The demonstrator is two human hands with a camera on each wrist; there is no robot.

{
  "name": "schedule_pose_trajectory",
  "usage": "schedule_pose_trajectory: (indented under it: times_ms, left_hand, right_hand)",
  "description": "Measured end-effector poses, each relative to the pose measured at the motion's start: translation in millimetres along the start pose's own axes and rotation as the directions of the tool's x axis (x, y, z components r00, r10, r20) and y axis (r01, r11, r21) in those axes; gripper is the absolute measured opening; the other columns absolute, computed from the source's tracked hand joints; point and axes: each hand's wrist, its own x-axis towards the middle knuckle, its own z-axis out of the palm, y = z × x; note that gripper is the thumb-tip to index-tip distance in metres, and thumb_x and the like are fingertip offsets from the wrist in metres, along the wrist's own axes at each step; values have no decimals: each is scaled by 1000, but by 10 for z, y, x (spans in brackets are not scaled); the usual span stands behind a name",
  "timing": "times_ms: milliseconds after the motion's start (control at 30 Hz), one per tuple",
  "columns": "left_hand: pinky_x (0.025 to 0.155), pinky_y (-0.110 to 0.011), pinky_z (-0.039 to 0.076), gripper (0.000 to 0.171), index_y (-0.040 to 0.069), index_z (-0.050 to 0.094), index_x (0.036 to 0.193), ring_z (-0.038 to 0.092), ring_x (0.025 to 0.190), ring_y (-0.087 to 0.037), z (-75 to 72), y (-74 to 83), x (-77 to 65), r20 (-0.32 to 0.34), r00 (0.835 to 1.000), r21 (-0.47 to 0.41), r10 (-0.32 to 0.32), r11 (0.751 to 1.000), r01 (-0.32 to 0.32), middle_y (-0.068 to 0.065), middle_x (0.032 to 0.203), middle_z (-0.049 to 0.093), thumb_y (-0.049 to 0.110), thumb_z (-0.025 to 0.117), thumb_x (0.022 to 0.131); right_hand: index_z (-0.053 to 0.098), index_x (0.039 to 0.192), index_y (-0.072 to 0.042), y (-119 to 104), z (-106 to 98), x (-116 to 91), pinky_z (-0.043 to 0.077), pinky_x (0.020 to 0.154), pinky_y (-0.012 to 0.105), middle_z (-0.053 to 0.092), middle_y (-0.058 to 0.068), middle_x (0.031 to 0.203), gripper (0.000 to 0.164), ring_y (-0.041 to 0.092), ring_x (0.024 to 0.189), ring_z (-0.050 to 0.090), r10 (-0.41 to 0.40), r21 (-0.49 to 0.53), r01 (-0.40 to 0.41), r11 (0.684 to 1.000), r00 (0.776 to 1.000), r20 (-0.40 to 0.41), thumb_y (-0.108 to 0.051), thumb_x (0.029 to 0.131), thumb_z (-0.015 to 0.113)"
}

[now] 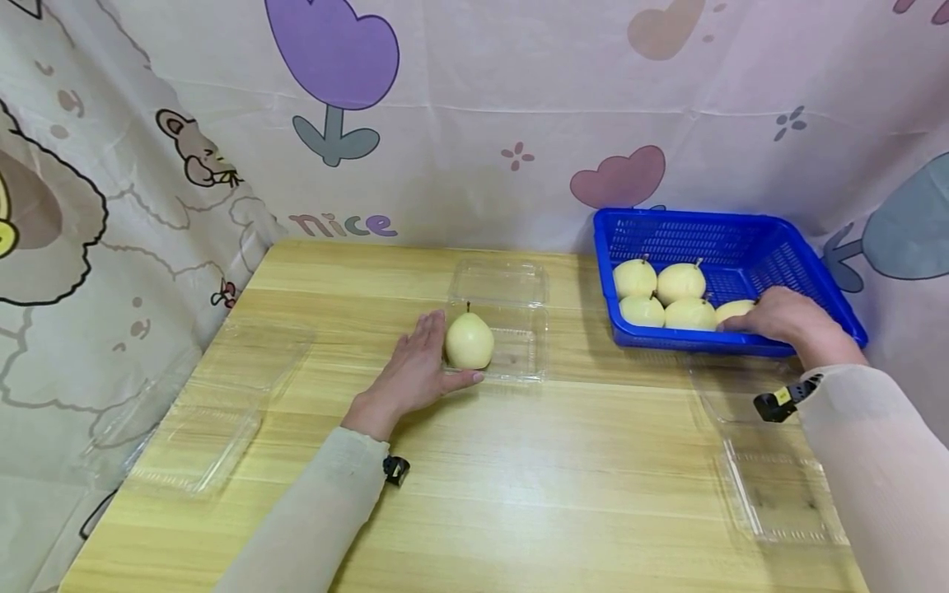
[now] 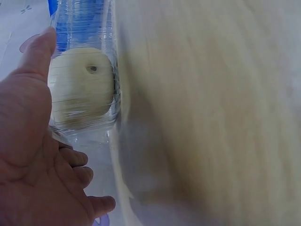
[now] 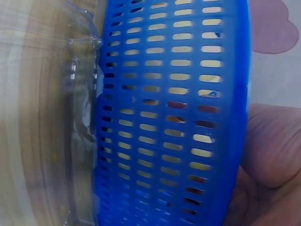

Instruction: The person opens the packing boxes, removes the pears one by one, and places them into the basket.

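A pale yellow pear (image 1: 469,341) stands upright, stem up, in the left part of an open clear plastic container (image 1: 519,350) at mid-table. Beside it, my left hand (image 1: 406,375) has its fingers straight along the container's left side and its thumb at the front. In the left wrist view this pear (image 2: 80,89) shows through the plastic wall. My right hand (image 1: 793,321) reaches over the front rim of the blue basket (image 1: 741,340) and grips a pear (image 1: 734,310) at its near side; the basket wall hides some fingers. Several more pears (image 1: 682,282) lie in the basket's left part.
Another open clear container (image 1: 200,445) lies at the table's left edge. A third clear container (image 1: 782,494) lies at the right, partly under my right sleeve. A printed curtain (image 1: 460,123) hangs behind and at the sides of the wooden table (image 1: 563,486).
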Motion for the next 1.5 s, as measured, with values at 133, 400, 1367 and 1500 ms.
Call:
schedule_pose_trajectory:
  times_ms: [133, 400, 1367, 1500]
  left_hand:
    - [132, -62, 4, 130, 0, 1, 168, -2, 165, -33, -31, 7, -6, 1, 1000, 50, 1, 999, -1, -21, 177, 3, 78, 67, 88]
    - [132, -62, 4, 129, -1, 2, 168, -1, 165, -32, -57, 4, -9, 4, 1000, 139, 0, 990, 0, -21, 177, 5, 83, 60, 88]
    - [133, -59, 3, 127, 0, 2, 168, -1, 165, -32, -53, 23, -6, 8, 1000, 131, -6, 991, 5, -21, 177, 6, 83, 57, 90]
    - [133, -59, 2, 126, 0, 2, 168, -2, 165, -32, -61, 34, -3, 12, 1000, 126, -3, 992, 2, -21, 177, 5, 83, 55, 90]
  right_hand:
    - [58, 113, 20, -40, -32, -59, 55, 80, 64, 57, 42, 113, 92, 52, 98, 58, 55, 25, -53, 998, 996, -70, -68, 89, 70]
    - [51, 133, 20, -263, -92, -185, 42, 97, 77, 45, 47, 136, 98, 66, 121, 42, 71, 45, -63, 997, 976, -205, -70, 95, 61]
    - [66, 133, 2, -2868, 888, -388, 54, 105, 52, 68, 20, 129, 56, 38, 123, 62, -447, 203, 538, 818, 817, -366, -42, 98, 72]
    - [65, 134, 5, -3005, 996, -333, 55, 105, 51, 69, 22, 130, 63, 38, 122, 64, -456, 248, 523, 816, 845, -279, -46, 98, 71]
